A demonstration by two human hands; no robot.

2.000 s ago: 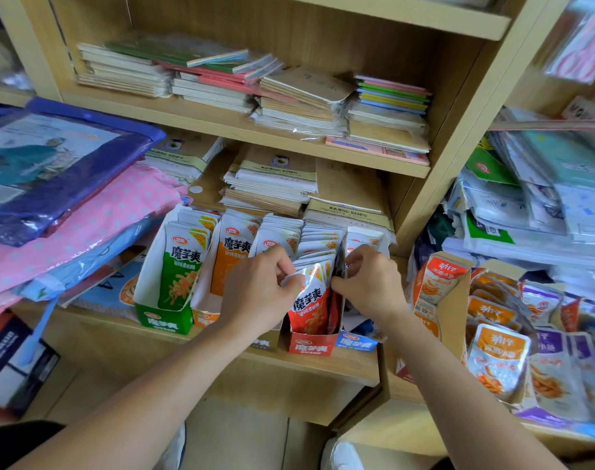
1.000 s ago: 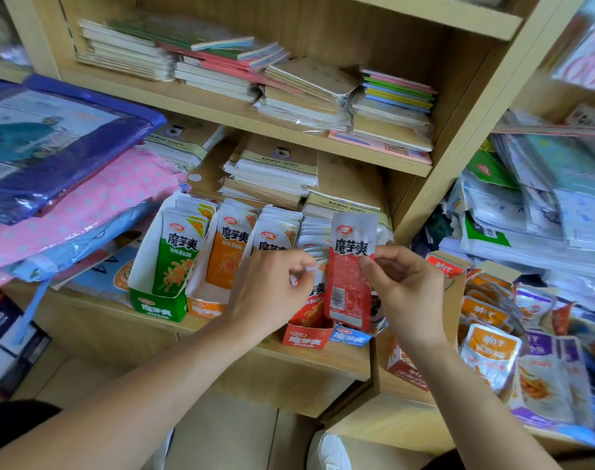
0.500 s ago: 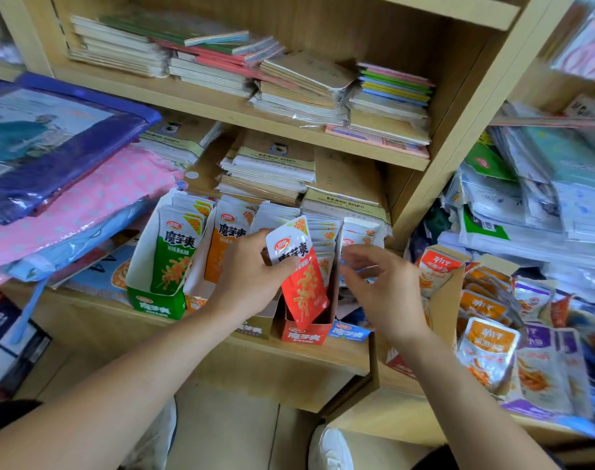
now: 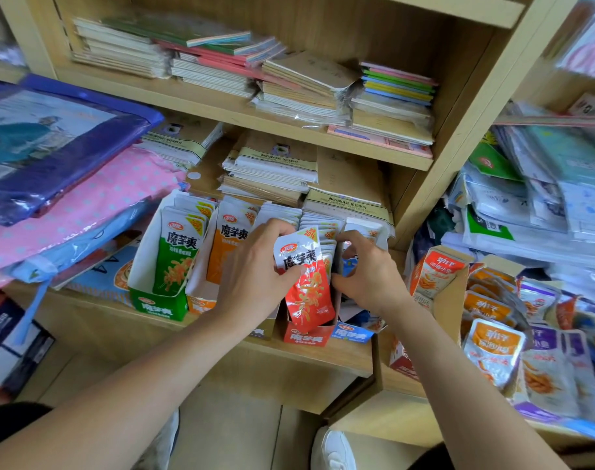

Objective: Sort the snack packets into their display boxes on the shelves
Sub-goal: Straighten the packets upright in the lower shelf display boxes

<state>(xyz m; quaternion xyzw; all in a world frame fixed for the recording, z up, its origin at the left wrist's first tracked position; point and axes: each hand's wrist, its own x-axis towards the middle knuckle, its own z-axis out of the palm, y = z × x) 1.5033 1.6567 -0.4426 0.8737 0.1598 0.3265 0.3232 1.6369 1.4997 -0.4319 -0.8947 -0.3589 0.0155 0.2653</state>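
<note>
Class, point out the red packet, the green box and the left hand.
red packet [image 4: 309, 293]: head view, lower half.
green box [image 4: 157, 308]: head view, front panel.
left hand [image 4: 255, 266]: head view, back.

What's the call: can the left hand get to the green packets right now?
Likely yes, once freed: the left hand pinches the red packet. The green packets stand exposed in the green box to its left, only the orange packets between.
</note>
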